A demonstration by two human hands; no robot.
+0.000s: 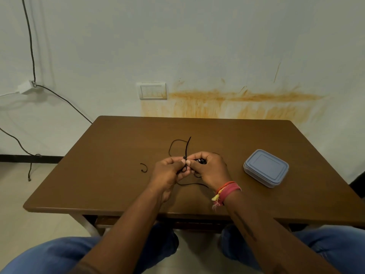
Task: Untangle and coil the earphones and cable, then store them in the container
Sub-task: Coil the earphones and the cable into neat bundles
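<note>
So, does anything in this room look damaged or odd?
Yes: a streaky orange stain runs across the wall above the table, beside the switch plate. It looks like dried drips. A small black curved piece lies alone on the table.

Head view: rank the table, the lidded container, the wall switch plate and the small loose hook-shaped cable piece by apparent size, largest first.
1. table
2. lidded container
3. wall switch plate, though it sits farther from the camera, so its true size against the container is unsure
4. hook-shaped cable piece
</note>
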